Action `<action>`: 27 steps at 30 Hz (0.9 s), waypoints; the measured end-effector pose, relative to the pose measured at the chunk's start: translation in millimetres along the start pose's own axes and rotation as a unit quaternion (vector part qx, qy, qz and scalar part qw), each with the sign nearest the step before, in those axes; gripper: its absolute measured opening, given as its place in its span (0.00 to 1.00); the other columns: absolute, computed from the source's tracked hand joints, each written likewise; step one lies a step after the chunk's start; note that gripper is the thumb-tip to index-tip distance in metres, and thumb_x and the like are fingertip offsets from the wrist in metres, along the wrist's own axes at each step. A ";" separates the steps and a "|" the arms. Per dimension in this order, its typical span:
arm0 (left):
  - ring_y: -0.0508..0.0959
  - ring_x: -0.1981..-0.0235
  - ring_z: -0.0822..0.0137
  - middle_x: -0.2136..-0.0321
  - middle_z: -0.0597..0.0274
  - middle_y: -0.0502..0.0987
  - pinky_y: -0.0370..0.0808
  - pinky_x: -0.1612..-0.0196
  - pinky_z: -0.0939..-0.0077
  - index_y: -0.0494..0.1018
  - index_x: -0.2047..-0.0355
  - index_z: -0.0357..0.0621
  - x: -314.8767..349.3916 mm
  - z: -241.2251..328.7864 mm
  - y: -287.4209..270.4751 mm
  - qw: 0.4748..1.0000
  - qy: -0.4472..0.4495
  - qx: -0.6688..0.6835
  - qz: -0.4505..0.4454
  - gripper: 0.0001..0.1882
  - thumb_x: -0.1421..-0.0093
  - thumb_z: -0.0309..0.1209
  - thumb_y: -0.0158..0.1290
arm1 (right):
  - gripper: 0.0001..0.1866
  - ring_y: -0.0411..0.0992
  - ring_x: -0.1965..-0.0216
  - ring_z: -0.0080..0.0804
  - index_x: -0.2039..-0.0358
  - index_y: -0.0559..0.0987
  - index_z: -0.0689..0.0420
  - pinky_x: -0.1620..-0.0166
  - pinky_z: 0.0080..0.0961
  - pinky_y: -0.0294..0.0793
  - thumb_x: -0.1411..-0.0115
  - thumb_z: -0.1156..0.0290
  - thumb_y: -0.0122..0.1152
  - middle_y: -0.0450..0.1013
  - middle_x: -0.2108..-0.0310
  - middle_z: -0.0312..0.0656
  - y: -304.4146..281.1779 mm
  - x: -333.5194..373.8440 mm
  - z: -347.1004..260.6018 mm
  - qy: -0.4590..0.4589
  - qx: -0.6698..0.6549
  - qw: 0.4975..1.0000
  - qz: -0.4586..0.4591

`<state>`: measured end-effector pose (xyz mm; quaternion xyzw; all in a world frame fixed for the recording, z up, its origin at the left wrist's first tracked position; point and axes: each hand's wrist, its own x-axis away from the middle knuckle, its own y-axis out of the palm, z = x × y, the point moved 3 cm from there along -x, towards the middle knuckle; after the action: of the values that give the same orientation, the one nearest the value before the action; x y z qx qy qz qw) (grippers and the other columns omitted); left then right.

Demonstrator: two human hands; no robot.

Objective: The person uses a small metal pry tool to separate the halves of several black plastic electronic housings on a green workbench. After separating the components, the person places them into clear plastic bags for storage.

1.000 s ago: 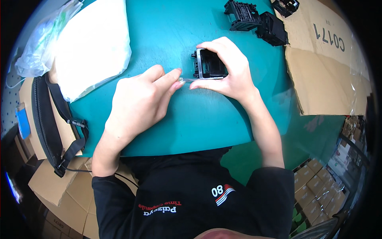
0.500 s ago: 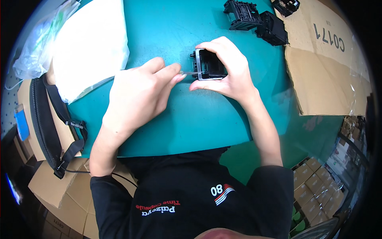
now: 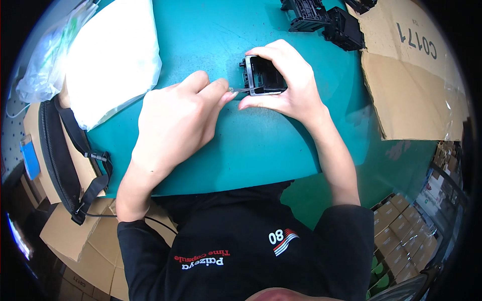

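Your right hand [image 3: 286, 83] is wrapped over a small black plastic frame part [image 3: 261, 75], upper centre of the frame, gripping it against the teal table top [image 3: 251, 145]. Your left hand [image 3: 173, 123], centre-left, pinches a thin clear strip [image 3: 241, 90] between thumb and fingertips; the strip's far end touches the frame's lower edge. Two more black plastic parts [image 3: 326, 17] sit at the top edge, well apart from your hands. A flattened brown cardboard sheet [image 3: 411, 80] lies upper right, a white plastic bag [image 3: 110, 55] upper left, and a black strap [image 3: 65, 155] hangs off the left edge.
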<state>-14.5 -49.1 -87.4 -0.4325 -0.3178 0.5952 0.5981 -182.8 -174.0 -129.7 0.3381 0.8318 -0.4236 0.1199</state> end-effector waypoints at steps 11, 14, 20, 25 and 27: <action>0.75 0.80 0.55 0.76 0.58 0.72 0.71 0.75 0.63 0.82 0.59 0.45 -7.0 -5.9 1.9 1.000 -0.010 -0.011 0.027 0.07 0.35 0.31 0.60 | 0.40 0.76 0.59 0.43 0.54 0.77 0.59 0.55 0.34 0.80 0.63 0.52 0.88 0.74 0.57 0.46 -0.8 0.5 -2.5 0.006 -0.006 0.999 0.030; 0.76 0.79 0.55 0.76 0.57 0.73 0.71 0.75 0.63 0.82 0.59 0.44 -14.2 -11.5 3.6 0.998 -0.014 -0.015 0.051 0.07 0.34 0.31 0.59 | 0.41 0.76 0.56 0.44 0.55 0.76 0.60 0.53 0.35 0.81 0.65 0.52 0.89 0.72 0.54 0.47 0.0 3.3 0.0 0.002 0.007 0.999 0.039; 0.77 0.79 0.54 0.77 0.55 0.75 0.72 0.74 0.63 0.83 0.61 0.43 -16.9 -10.7 0.7 0.999 -0.025 -0.018 0.024 0.07 0.34 0.31 0.58 | 0.41 0.76 0.55 0.44 0.56 0.75 0.61 0.54 0.34 0.81 0.65 0.52 0.89 0.72 0.56 0.47 0.8 6.1 3.9 0.017 -0.005 1.000 0.019; 0.77 0.79 0.54 0.76 0.55 0.75 0.71 0.75 0.64 0.83 0.61 0.43 -21.3 -15.5 2.8 0.997 -0.029 -0.025 0.063 0.07 0.34 0.31 0.58 | 0.41 0.76 0.56 0.44 0.56 0.75 0.60 0.54 0.34 0.81 0.64 0.52 0.89 0.72 0.56 0.47 1.6 5.7 4.1 0.012 -0.003 1.000 0.021; 0.77 0.79 0.53 0.76 0.55 0.75 0.71 0.74 0.63 0.83 0.61 0.43 -20.9 -15.1 2.2 0.998 -0.033 -0.026 0.049 0.07 0.33 0.31 0.58 | 0.41 0.76 0.55 0.44 0.56 0.75 0.60 0.54 0.34 0.81 0.64 0.52 0.89 0.72 0.56 0.47 1.3 6.3 4.0 0.017 -0.003 1.000 0.019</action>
<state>-3.8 -72.0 -93.0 -0.4432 -0.3310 0.6292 0.5460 -187.0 -173.7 -136.1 0.3606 0.8284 -0.4128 0.1154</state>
